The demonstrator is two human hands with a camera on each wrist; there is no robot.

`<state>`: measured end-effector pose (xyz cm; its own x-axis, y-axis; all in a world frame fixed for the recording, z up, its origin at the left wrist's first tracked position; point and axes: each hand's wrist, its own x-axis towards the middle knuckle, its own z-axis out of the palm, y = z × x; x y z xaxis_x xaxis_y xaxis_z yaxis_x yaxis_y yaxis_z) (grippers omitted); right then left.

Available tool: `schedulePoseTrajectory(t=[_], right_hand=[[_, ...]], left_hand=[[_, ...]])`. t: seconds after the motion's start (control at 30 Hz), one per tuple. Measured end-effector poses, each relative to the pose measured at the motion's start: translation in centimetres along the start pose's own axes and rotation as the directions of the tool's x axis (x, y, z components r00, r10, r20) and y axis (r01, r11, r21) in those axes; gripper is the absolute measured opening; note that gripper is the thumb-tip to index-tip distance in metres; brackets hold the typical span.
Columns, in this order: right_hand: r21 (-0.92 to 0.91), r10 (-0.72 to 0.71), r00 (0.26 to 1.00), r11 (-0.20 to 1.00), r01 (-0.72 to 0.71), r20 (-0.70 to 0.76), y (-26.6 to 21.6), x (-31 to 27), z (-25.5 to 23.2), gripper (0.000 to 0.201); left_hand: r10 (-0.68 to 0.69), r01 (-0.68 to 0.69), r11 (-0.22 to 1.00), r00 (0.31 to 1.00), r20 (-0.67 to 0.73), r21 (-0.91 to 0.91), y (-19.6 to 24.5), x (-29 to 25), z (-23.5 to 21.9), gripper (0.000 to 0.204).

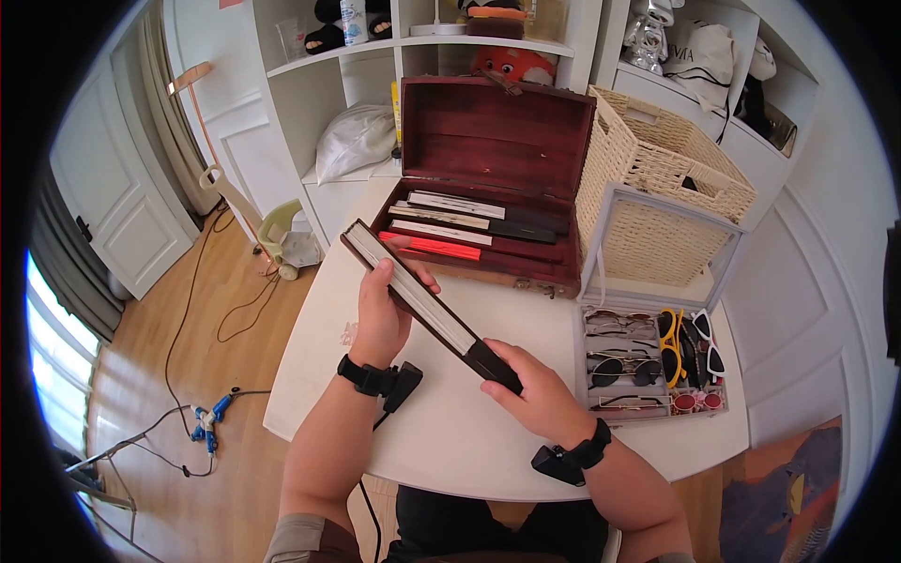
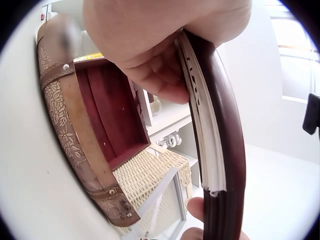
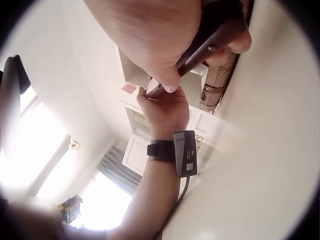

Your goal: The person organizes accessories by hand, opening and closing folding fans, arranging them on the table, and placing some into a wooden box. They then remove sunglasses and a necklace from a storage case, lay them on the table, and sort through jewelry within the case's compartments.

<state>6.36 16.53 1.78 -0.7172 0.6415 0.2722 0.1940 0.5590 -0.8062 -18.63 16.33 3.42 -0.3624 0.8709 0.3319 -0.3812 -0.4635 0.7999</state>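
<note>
Fan [image 1: 432, 310], folded, dark sticks, pale leaf, held in both hands over the middle of the table [image 1: 469, 460], slanting from upper left to lower right on my head view. I've got the left hand [image 1: 383, 300] closed round its upper part, thumb along the pale leaf side; right hand [image 1: 533, 387] grips the dark lower end, thumb on top. Wooden chest [image 1: 497, 131] sits toward the far edge, lid up, red-brown lining. Inside I see pale-leaved fans [image 1: 450, 228] lying side by side, one red fan [image 1: 432, 246] nearest the chest's front wall. Glasses box [image 1: 581, 366] at the right edge, lid raised, compartments of glasses: yellow frames [image 1: 669, 347], white frames [image 1: 710, 344], pink-red round lenses [image 1: 685, 403] at its near right corner. Woven basket [image 1: 615, 159] behind it, beside the chest.
</note>
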Motion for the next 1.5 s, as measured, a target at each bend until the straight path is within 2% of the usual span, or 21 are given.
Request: schedulePoseTrajectory(t=[0.17,0.23,0.3,0.33,0.37,0.43,0.47,0.53,0.63,0.7,0.77,0.83,0.87,0.97,1.03,1.23,1.3,1.37,1.43,1.5], right_hand=[[0.013,0.039,0.999,0.999,-0.039,-0.005,0.0,-0.1,0.1,0.056],[0.013,0.045,0.999,0.999,-0.045,-0.019,0.1,-0.2,0.1,0.055],[0.036,0.114,0.991,0.993,-0.112,-0.076,0.0,-0.2,-0.2,0.055],[0.033,0.108,0.991,0.994,-0.106,-0.077,-0.1,-0.1,-0.4,0.055],[0.017,0.089,0.987,0.996,-0.087,-0.134,-0.1,0.0,-0.7,0.053],[-0.043,0.022,0.971,0.998,-0.034,-0.240,-0.4,0.4,-1.3,0.051],[-0.149,0.006,0.969,0.988,-0.044,-0.249,-1.1,0.5,-1.9,0.050],[-0.339,-0.063,0.962,0.940,-0.033,-0.267,-2.6,0.7,-3.2,0.048],[-0.493,-0.121,0.974,0.870,0.011,-0.191,-3.8,2.7,-5.4,0.047],[-0.565,-0.033,0.992,0.824,-0.040,-0.119,-4.1,5.3,-6.7,0.046],[-0.571,-0.042,0.997,0.821,-0.004,-0.068,-1.5,8.5,-7.6,0.046],[-0.643,-0.025,0.998,0.764,0.053,0.052,0.4,11.3,-8.1,0.047],[-0.646,-0.030,0.998,0.761,0.057,0.053,0.6,12.3,-8.2,0.047],[-0.638,0.039,0.993,0.768,0.042,0.112,1.3,14.5,-8.3,0.047],[-0.680,0.149,0.974,0.733,0.006,0.169,2.3,15.5,-8.4,0.048],[-0.734,0.242,0.964,0.674,-0.084,0.112,5.0,17.3,-7.9,0.046],[-0.695,0.155,0.980,0.718,-0.027,0.123,6.1,17.7,-7.7,0.046],[-0.717,0.110,0.989,0.697,-0.006,0.099,4.4,17.5,-7.4,0.045],[-0.739,0.076,0.995,0.674,-0.001,0.068,2.7,16.5,-7.1,0.044],[-0.613,-0.036,0.997,0.787,0.069,0.065,1.4,15.2,-6.6,0.044]], left_hand=[[0.015,-0.017,0.999,0.999,0.035,0.035,-0.2,0.0,-0.3,0.050],[0.012,-0.011,1.000,0.999,0.049,-0.007,0.0,-0.1,0.1,0.058],[-0.049,0.027,0.992,0.984,-0.171,-0.127,-0.3,0.7,-0.1,0.059],[-0.063,0.056,0.997,0.986,-0.151,-0.048,-0.2,1.1,-0.9,0.056],[-0.058,0.055,0.998,0.989,-0.133,-0.030,-0.4,1.3,-2.1,0.044],[-0.124,0.137,0.989,0.973,-0.197,0.050,-0.5,1.7,-3.4,0.027],[-0.113,0.125,0.991,0.975,-0.194,0.048,-0.5,1.9,-3.7,0.027],[-0.179,0.186,0.983,0.943,-0.279,0.001,-0.5,2.0,-4.0,0.012],[-0.165,0.172,0.985,0.941,-0.294,-0.002,-0.4,2.2,-4.2,0.008],[-0.157,0.161,0.987,0.949,-0.274,-0.006,-0.9,2.2,-4.8,0.011],[-0.155,0.158,0.987,0.951,-0.267,-0.008,-0.9,2.3,-4.8,0.011],[-0.147,0.150,0.989,0.951,-0.271,-0.010,-1.2,2.4,-5.2,0.012],[-0.143,0.146,0.989,0.949,-0.279,-0.010,-1.1,2.4,-5.3,0.012],[-0.163,0.163,0.986,0.937,-0.309,-0.024,-1.2,2.6,-5.3,0.011],[-0.163,0.165,0.986,0.940,-0.300,-0.020,-1.1,2.6,-5.2,0.012],[-0.173,0.174,0.985,0.946,-0.273,-0.020,-1.5,2.5,-5.1,0.015],[-0.183,0.184,0.983,0.943,-0.279,-0.022,-1.5,2.5,-5.1,0.014],[-0.148,0.155,0.988,0.945,-0.291,0.001,-1.8,2.6,-5.2,0.013],[-0.176,0.188,0.982,0.944,-0.278,0.017,-2.0,2.7,-6.1,0.015],[-0.205,0.222,0.974,0.943,-0.260,0.036,-1.9,2.6,-5.7,0.019]])
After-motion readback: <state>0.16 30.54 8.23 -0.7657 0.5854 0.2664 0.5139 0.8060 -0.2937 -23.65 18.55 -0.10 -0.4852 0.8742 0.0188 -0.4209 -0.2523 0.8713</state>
